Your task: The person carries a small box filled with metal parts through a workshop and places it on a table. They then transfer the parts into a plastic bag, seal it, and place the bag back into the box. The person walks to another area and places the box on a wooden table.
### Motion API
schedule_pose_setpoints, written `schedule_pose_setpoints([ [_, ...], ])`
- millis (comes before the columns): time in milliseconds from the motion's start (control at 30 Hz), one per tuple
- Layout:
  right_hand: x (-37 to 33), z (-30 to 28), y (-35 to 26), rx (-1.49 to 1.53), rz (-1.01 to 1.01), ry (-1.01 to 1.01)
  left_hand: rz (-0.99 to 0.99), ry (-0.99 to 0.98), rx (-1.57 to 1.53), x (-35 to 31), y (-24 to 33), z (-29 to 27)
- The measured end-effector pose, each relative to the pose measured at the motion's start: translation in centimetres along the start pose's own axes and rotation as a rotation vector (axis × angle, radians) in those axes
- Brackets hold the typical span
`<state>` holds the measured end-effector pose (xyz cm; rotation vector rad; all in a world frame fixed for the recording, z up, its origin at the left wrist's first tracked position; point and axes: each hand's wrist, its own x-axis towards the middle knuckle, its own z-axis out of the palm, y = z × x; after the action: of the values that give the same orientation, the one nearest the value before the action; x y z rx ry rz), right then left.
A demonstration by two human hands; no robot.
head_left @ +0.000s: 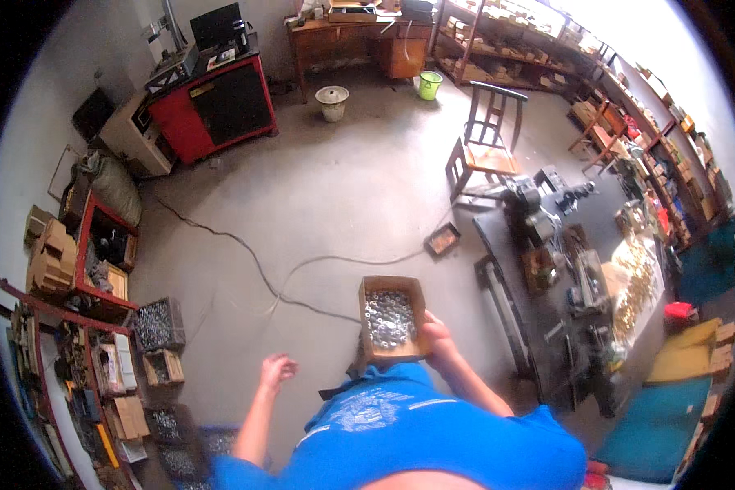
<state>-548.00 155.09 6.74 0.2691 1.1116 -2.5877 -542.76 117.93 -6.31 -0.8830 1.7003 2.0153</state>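
Note:
In front of my body is a brown open-topped cardboard box (393,283), part filled with small shiny metal parts (389,318) that look like nuts or washers. My right hand (437,336) grips the box at its right side, near the lower corner. Off to the left, apart from the box, my left hand (278,371) hangs in the air with loosely bent fingers and nothing visible in it. Below both hands spreads my blue shirt (433,433).
A dark workbench (539,302) with machines and yellowish metal parts stands at right. Beyond it is a wooden chair (490,155). Cables (257,261) cross the floor towards a small dark tray (442,240). Crates of metal parts (160,325) line the left shelves. Farther off sits a red cabinet (179,122).

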Motion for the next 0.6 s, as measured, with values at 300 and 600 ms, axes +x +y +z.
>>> schedule_pose_setpoints([
  [300, 30.0, -0.7, -14.1, -0.073, -0.049, -0.043, -0.197, 0.182, 0.177, 22.0, 9.7, 2.8],
  [600, 57.1, -2.2, -26.5, -0.116, -0.211, 0.203, -0.299, 0.051, 0.38, 45.1, 28.0, 18.4],
])
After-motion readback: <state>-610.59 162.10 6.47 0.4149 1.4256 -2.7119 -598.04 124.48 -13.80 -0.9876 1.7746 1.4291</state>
